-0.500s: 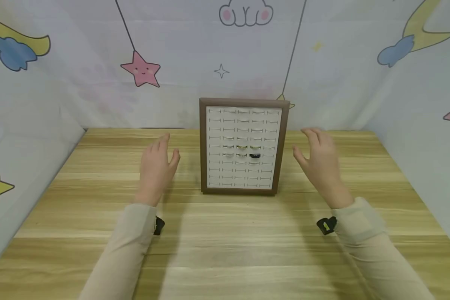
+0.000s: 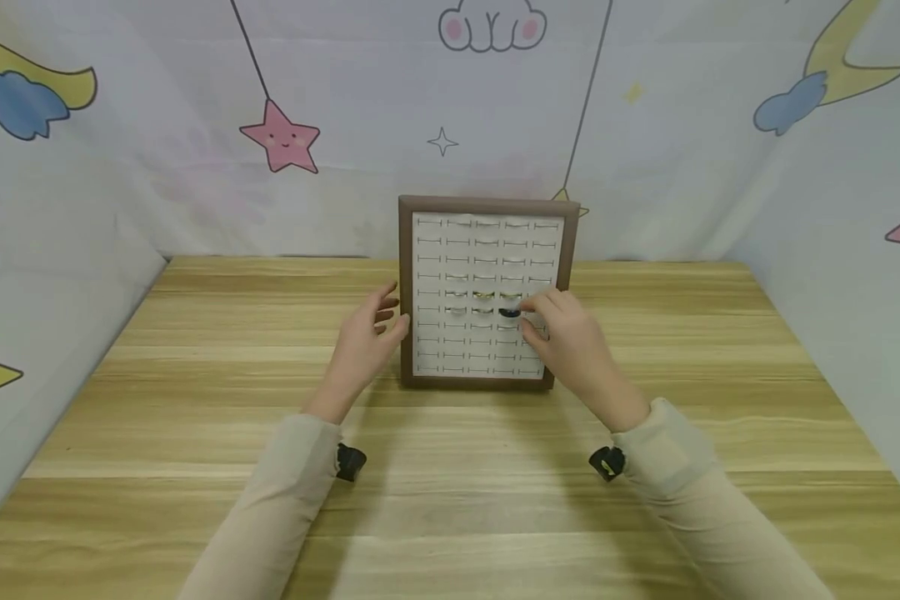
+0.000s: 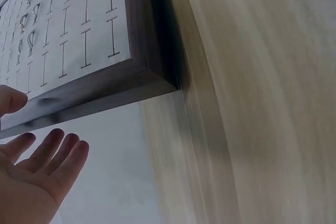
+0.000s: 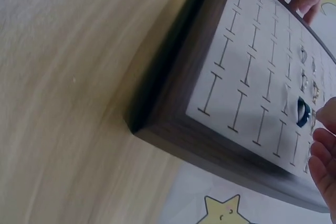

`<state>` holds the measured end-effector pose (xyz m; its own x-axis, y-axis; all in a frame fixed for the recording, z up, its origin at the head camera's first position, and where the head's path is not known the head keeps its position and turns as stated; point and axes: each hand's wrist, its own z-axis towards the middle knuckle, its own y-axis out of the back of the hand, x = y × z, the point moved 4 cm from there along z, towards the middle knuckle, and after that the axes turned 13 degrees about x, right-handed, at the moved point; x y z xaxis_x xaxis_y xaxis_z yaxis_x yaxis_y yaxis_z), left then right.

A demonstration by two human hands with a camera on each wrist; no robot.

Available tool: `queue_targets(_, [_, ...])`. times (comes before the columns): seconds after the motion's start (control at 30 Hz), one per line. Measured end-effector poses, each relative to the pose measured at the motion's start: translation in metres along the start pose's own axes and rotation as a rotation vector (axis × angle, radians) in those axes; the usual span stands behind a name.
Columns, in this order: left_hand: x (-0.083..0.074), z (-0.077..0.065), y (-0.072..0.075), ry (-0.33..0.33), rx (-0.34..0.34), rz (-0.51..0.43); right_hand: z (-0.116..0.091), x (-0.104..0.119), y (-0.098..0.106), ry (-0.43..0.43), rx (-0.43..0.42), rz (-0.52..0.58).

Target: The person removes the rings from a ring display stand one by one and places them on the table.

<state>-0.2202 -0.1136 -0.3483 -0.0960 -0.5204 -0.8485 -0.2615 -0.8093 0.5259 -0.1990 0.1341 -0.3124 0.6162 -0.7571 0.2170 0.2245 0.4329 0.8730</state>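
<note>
A ring display board [image 2: 487,383] with a brown frame and a white slotted face stands upright on the table. In the middle slots sit a dark ring [image 2: 509,313] and several gold and silver-coloured rings [image 2: 483,295]. My left hand [image 2: 363,346] is at the board's left edge, its thumb in front and its other fingers spread at the side. My right hand [image 2: 579,350] reaches over the right edge, thumb and index finger apart close beside the dark ring. The right wrist view shows this dark blue ring [image 4: 303,113] in its slot, with the fingertips right by it.
The wood-grain table [image 2: 450,517] extends around the board. Behind it hangs a pale cloth wall [image 2: 360,75] printed with stars and moons, with similar walls at both sides. Black wrist cameras [image 2: 351,462] sit at the sleeve cuffs.
Both hands have moved inward to the board: the left one to its left edge, the right one over its right side next to the dark ring. The board and rings have stayed put.
</note>
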Motion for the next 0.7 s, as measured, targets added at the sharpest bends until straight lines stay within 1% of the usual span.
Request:
queue_targets(0.1, [0.003, 0.002, -0.005, 0.031, 0.048, -0.072, 0.001, 0.001, -0.007, -0.018, 0.026, 0.008])
queue_targets(0.2, [0.008, 0.004, -0.009, 0.057, 0.087, -0.119, 0.001, 0.002, -0.011, -0.032, 0.019, 0.015])
queue_targets(0.43, [0.015, 0.007, -0.010, 0.105, 0.125, -0.191, 0.003, 0.001, -0.017, -0.073, -0.018, 0.023])
queue_targets(0.57, [0.017, 0.007, -0.009, 0.105, 0.147, -0.240, 0.004, 0.001, -0.019, -0.093, -0.030, 0.022])
queue_targets(0.7, [0.019, 0.008, -0.008, 0.093, 0.165, -0.250, 0.005, 0.001, -0.021, -0.108, -0.033, 0.025])
